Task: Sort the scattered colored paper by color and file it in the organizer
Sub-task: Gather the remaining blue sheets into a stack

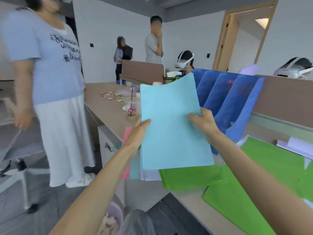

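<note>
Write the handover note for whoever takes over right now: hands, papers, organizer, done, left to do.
Left hand and right hand each grip a side edge of the light blue paper stack, held up in front of the blue organizer.
Something red shows through two of its slots.
Green sheets and a pink sheet lie on the desk.
Left: file the blue, then green and pink.

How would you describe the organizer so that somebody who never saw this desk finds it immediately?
Start at the desk backed by a brown partition. In front of that partition, beyond the light blue paper gripped by the left hand and right hand, stands the organizer. It is deep blue with slanted dividers, unlike the flat green sheets.
</note>
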`<state>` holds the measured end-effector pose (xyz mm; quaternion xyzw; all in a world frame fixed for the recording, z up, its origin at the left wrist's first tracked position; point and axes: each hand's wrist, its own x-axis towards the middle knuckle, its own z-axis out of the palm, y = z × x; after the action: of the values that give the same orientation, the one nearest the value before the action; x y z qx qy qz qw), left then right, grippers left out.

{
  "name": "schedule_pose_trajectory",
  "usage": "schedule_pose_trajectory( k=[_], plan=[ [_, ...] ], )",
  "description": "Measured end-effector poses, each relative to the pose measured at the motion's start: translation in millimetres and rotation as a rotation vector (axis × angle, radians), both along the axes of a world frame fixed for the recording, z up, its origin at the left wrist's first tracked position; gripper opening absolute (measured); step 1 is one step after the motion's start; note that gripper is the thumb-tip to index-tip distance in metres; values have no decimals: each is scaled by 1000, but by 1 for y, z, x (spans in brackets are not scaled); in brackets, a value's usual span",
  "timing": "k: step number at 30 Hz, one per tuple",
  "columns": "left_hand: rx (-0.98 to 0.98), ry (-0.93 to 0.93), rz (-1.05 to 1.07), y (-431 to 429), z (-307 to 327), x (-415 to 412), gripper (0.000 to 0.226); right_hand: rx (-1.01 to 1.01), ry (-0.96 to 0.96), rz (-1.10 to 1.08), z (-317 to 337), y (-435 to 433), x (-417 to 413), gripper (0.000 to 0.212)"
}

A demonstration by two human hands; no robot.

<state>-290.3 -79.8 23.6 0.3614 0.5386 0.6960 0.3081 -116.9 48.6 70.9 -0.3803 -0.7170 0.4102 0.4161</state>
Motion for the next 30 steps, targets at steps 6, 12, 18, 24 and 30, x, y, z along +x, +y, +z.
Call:
schedule_pose_trajectory(
  k=[6, 12, 18, 24, 30],
  plan=[
    [-24, -49, 151, -70, -33, -66, 23, -112, -109, 258, -23, -43, -95, 25],
    [-42, -71, 243, -141, -53, -111, 24, -74, -533, 335, -48, -52, -133, 14],
    [-74, -94, 291, -171, -62, -131, 27, 132, -1256, 389, -77, -55, -137, 112],
    [-73, -105, 296, -172, -56, -132, 29, 108, -1261, 375, -68, -64, -140, 80],
    [-56, -170, 272, -154, -41, -122, 24, 242, -1250, 217, -51, -61, -131, 51]
  ],
)
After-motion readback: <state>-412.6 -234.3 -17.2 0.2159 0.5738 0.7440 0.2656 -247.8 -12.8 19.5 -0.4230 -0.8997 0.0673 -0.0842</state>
